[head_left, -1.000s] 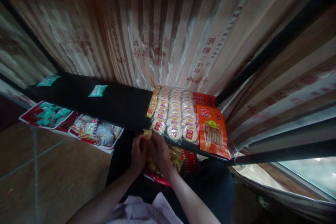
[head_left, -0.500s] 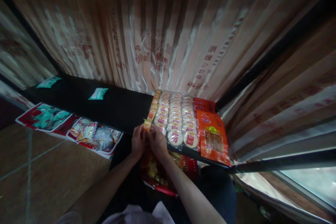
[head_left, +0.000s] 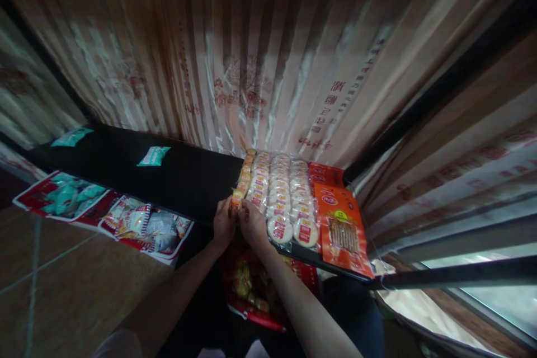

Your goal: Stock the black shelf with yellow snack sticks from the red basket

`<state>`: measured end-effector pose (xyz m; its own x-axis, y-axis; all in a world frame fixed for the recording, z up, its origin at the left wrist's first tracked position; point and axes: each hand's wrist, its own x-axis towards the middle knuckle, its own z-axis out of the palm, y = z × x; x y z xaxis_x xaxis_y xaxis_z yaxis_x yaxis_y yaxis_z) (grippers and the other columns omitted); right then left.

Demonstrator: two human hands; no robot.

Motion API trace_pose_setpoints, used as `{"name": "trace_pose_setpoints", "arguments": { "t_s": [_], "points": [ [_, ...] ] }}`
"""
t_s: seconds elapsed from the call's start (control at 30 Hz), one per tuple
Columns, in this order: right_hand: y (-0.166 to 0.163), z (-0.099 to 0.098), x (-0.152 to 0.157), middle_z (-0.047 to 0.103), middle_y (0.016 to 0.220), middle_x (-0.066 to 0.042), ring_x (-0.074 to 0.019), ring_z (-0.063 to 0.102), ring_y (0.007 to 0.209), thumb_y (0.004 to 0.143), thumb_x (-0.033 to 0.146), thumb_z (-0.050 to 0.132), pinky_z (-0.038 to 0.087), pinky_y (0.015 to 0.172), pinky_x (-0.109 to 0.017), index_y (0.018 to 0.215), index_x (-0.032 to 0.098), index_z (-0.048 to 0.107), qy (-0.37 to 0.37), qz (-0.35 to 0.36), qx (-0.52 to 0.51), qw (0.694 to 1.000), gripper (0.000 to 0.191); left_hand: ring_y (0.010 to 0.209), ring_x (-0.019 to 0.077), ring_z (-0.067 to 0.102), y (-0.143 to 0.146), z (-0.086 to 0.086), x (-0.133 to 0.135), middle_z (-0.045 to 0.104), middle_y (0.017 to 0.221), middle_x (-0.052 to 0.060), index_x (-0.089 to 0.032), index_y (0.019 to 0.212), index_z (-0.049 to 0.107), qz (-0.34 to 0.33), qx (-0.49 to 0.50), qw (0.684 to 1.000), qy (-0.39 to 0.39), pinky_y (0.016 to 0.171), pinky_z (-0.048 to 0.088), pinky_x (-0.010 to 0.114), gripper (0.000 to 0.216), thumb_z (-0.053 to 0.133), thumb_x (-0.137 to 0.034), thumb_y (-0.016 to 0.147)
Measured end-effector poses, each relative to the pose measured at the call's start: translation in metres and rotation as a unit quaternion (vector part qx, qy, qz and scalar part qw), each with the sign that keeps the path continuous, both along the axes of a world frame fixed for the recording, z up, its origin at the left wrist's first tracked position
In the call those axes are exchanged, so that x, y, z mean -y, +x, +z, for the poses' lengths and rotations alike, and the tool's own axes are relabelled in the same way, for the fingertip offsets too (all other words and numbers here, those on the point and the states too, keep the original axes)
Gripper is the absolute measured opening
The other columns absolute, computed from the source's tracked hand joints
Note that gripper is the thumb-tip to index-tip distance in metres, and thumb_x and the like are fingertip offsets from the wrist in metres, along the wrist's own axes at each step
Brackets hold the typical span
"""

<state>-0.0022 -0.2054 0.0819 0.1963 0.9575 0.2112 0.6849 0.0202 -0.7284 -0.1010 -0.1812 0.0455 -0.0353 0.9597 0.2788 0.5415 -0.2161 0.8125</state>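
At the near end of a column of yellow-orange wrapped snacks (head_left: 244,179), a small yellow snack packet (head_left: 237,198) is pinched between my two hands. My left hand (head_left: 224,222) has its fingers closed on the packet's left side. From the right, my right hand (head_left: 253,225) grips it with bent fingers, partly hiding it. Just right of the column lie rows of round white crackers (head_left: 280,229) in clear wrappers, overlapping one another. The snacks rest on a narrow black shelf (head_left: 197,179).
Orange snack bags (head_left: 342,226) lie at the shelf's right end. Two teal packets (head_left: 153,156) are farther left. Below the front edge are a printed red bag with teal and white packets (head_left: 130,218) and another red bag (head_left: 268,320) near my lap. Pleated curtains (head_left: 251,39) hang behind.
The small yellow packet has come down in line with the column's near end, both hands still on it. The view has shifted slightly.
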Motion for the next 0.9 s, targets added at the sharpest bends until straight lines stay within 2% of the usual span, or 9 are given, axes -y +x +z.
{"name": "trace_pose_setpoints", "arguments": {
  "t_s": [0.13, 0.3, 0.43, 0.67, 0.8, 0.9],
  "points": [
    [0.003, -0.005, -0.005, 0.069, 0.102, -0.011, -0.0182, 0.066, 0.087, 0.086, 0.023, 0.04, 0.05, 0.082, -0.03, 0.111, 0.014, 0.061, 0.004, 0.0, 0.01, 1.0, 0.033, 0.103, 0.02, 0.058, 0.003, -0.005, -0.005, 0.059, 0.111, 0.01, -0.017, 0.12, 0.053, 0.01, -0.018, 1.0, 0.004, 0.089, 0.048, 0.034, 0.035, 0.04, -0.031, 0.09],
    [0.005, -0.006, -0.007, 0.069, 0.104, -0.013, -0.0201, 0.065, 0.092, 0.087, 0.023, 0.037, 0.05, 0.084, -0.031, 0.109, 0.012, 0.062, -0.006, 0.012, 0.02, 1.0, 0.035, 0.1, 0.0199, 0.059, 0.004, -0.011, -0.01, 0.062, 0.106, 0.009, -0.018, 0.117, 0.055, 0.013, -0.031, 0.999, 0.025, 0.087, 0.049, 0.034, 0.034, 0.041, -0.032, 0.089],
    [0.003, -0.005, -0.008, 0.07, 0.1, -0.013, -0.0199, 0.066, 0.088, 0.086, 0.019, 0.036, 0.05, 0.079, -0.03, 0.105, 0.012, 0.063, -0.007, 0.014, 0.021, 1.0, 0.034, 0.102, 0.0201, 0.058, 0.003, -0.013, -0.013, 0.061, 0.107, 0.01, -0.016, 0.116, 0.054, 0.01, -0.03, 0.999, 0.03, 0.09, 0.048, 0.035, 0.034, 0.041, -0.032, 0.09],
    [0.003, -0.001, -0.008, 0.069, 0.08, -0.006, -0.0149, 0.062, 0.068, 0.086, 0.019, 0.035, 0.047, 0.065, -0.023, 0.087, 0.017, 0.063, -0.002, 0.036, 0.012, 0.999, 0.028, 0.103, 0.0208, 0.057, 0.002, -0.01, -0.013, 0.059, 0.109, 0.009, -0.017, 0.116, 0.051, -0.012, -0.013, 1.0, 0.007, 0.091, 0.046, 0.037, 0.033, 0.042, -0.032, 0.089],
    [0.005, 0.005, -0.008, 0.065, 0.074, -0.004, -0.0138, 0.059, 0.065, 0.084, 0.016, 0.034, 0.045, 0.063, -0.022, 0.081, 0.018, 0.06, 0.0, 0.063, 0.001, 0.998, 0.026, 0.099, 0.0204, 0.058, 0.003, -0.006, -0.012, 0.059, 0.103, 0.007, -0.02, 0.11, 0.052, -0.012, 0.006, 1.0, -0.007, 0.089, 0.047, 0.036, 0.027, 0.043, -0.033, 0.088],
    [0.007, 0.008, -0.008, 0.066, 0.077, -0.005, -0.0146, 0.059, 0.069, 0.083, 0.015, 0.035, 0.046, 0.067, -0.023, 0.081, 0.018, 0.061, 0.012, 0.071, 0.023, 0.997, 0.026, 0.093, 0.0208, 0.058, 0.004, -0.005, -0.011, 0.06, 0.097, 0.007, -0.021, 0.103, 0.053, -0.014, 0.02, 1.0, -0.011, 0.085, 0.047, 0.035, 0.022, 0.044, -0.033, 0.087]
  ]
}}
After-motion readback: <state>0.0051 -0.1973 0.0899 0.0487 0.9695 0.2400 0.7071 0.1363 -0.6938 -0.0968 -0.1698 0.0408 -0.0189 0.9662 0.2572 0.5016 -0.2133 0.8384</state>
